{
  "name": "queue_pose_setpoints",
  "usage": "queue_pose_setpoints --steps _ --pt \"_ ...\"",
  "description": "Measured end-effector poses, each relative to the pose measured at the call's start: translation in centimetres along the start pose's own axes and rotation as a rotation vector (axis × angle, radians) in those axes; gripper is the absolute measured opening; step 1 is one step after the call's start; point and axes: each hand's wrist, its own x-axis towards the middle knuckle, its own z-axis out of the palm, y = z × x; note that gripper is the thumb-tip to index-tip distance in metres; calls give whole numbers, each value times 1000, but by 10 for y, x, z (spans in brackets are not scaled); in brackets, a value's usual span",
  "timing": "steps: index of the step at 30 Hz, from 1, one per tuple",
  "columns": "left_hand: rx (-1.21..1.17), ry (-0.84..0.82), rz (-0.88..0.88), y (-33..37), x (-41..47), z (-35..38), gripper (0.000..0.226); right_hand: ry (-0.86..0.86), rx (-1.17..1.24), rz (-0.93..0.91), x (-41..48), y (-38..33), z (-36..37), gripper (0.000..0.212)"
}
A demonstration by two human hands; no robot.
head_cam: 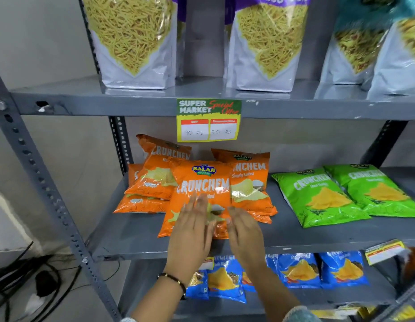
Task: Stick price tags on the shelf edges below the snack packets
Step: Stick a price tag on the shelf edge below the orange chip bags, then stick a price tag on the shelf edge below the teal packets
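Observation:
A yellow and green price tag (209, 120) is stuck on the front edge of the upper grey shelf (85, 105), hanging below the big sev packets (134, 40). On the middle shelf (132, 249) lies a pile of orange Crunchem packets (202, 182). My left hand (190, 231) and my right hand (245, 235) are flat, fingers apart, over the lower end of the front orange packet, one on each side. Neither hand holds a tag. Another price tag (385, 251) hangs at the right end of the middle shelf edge.
Green Crunchem packets (341, 194) lie to the right on the middle shelf. Blue snack packets (299, 270) sit on the shelf below. A slotted grey upright (39, 170) runs down the left. Black cables (27, 280) lie on the floor at lower left.

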Motion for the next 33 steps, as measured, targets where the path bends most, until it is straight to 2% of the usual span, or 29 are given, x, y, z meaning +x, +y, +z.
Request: queue_pose_setpoints --steps 5,8,13,18,25,30,33 --pt "98 64 250 46 67 -16 65 274 -259 -221 61 7 -79 51" --pt "157 130 365 78 103 -19 68 382 -434 -230 87 14 -126 60" --pt "263 236 404 142 166 -22 73 526 -546 -208 116 50 -198 62" --pt "265 326 403 214 203 -4 75 660 -555 -197 129 102 -271 61" --pt "251 355 319 323 226 49 72 638 -508 -281 134 186 -362 62" --pt "213 360 300 386 245 90 73 632 -431 -260 132 255 -418 60" --pt "172 338 312 419 253 116 72 609 -331 -248 127 295 -441 45"
